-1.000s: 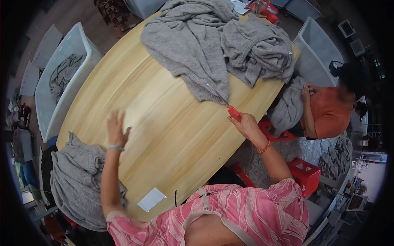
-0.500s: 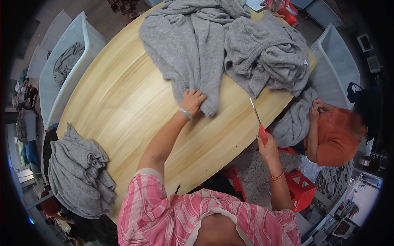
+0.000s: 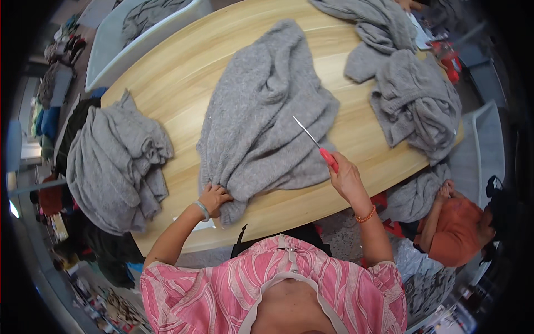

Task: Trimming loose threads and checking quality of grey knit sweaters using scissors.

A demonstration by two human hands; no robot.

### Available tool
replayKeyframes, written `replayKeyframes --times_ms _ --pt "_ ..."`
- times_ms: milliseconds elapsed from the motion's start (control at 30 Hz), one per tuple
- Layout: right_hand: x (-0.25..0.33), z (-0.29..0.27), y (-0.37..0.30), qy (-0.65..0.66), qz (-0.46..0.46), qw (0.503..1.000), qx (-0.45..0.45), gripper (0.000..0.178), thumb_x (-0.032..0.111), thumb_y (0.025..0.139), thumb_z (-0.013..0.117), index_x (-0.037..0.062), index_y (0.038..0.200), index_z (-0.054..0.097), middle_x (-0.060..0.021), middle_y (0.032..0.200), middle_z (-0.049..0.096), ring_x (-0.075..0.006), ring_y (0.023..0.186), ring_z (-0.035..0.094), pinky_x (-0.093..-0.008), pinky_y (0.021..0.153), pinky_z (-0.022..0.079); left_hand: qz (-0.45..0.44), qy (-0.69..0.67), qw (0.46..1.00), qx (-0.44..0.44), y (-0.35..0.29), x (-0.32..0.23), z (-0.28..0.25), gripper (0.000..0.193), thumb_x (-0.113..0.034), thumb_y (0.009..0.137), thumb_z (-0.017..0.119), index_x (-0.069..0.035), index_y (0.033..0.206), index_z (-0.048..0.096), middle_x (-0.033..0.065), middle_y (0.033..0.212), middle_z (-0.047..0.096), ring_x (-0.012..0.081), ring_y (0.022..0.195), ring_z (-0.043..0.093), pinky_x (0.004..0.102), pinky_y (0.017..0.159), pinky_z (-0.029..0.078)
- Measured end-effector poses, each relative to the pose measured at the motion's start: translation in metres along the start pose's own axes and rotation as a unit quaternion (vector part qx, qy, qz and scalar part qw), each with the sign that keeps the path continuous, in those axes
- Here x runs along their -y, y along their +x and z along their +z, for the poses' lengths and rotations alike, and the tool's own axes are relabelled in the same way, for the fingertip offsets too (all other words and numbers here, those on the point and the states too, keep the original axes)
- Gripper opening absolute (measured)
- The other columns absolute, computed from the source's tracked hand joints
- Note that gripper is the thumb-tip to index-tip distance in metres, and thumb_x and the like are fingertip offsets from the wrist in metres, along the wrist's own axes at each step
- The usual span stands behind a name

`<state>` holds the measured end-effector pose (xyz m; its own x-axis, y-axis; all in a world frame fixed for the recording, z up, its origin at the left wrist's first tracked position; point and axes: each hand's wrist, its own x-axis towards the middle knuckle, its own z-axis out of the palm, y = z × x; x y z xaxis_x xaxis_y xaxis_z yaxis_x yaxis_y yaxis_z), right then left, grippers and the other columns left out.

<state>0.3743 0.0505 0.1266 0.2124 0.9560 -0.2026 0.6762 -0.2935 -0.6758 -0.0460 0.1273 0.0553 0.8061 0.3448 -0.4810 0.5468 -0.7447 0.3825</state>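
Observation:
A grey knitted garment (image 3: 261, 117) lies loosely spread across the middle of the wooden table. My left hand (image 3: 215, 197) grips its lower left corner, near the table's front edge. Over the garment's right side my right hand (image 3: 346, 177) is closed round a slim tool (image 3: 328, 160) with a red handle and a thin metal shaft. The shaft points up and left above the cloth; its tip is too small to make out.
Grey knits are heaped on the table's left end (image 3: 114, 167) and right end (image 3: 420, 106). A pale bin (image 3: 105, 67) with grey cloth stands behind on the left. A co-worker in an orange top (image 3: 459, 231) handles grey cloth at the right. A small white slip (image 3: 203, 224) lies near my left wrist.
My left hand has pulled the garment off the far pile toward me and left. The tool in my right hand has moved left, over the cloth. The view has shifted.

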Motion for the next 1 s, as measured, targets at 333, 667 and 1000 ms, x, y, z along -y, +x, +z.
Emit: replayKeyframes --times_ms 333,667,1000 --pt "0.108 0.099 0.004 -0.048 -0.044 0.997 0.035 0.019 0.013 0.089 0.056 0.0026 0.105 0.056 -0.0234 0.078 0.058 -0.0421 0.077 0.058 -0.0444 0.068 0.046 -0.323 -0.183 0.829 -0.418 0.0 0.105 -0.023 0.073 -0.032 0.074 0.074 -0.001 0.132 0.043 0.0223 0.129 0.049 0.038 0.12 0.046 0.0424 0.102 0.037" --pt "0.116 0.098 -0.013 -0.196 -0.032 0.98 -0.016 0.022 0.01 0.089 0.056 0.0036 0.11 0.059 -0.0176 0.082 0.064 -0.034 0.077 0.064 -0.0409 0.072 0.049 0.175 -0.257 0.939 -0.144 0.026 0.002 -0.026 0.032 -0.015 0.077 0.063 -0.006 0.107 0.063 0.0181 0.101 0.061 0.0366 0.099 0.057 0.043 0.086 0.047" --pt "0.15 0.109 0.007 -0.087 -0.053 0.99 0.093 0.026 0.006 0.085 0.058 0.0064 0.111 0.057 -0.0166 0.083 0.064 -0.0352 0.078 0.064 -0.0395 0.071 0.05 -0.215 -0.188 0.737 -0.613 0.088 0.065 -0.001 0.052 -0.019 0.077 0.071 -0.006 0.124 0.052 0.0181 0.111 0.06 0.0374 0.106 0.054 0.0441 0.096 0.04"
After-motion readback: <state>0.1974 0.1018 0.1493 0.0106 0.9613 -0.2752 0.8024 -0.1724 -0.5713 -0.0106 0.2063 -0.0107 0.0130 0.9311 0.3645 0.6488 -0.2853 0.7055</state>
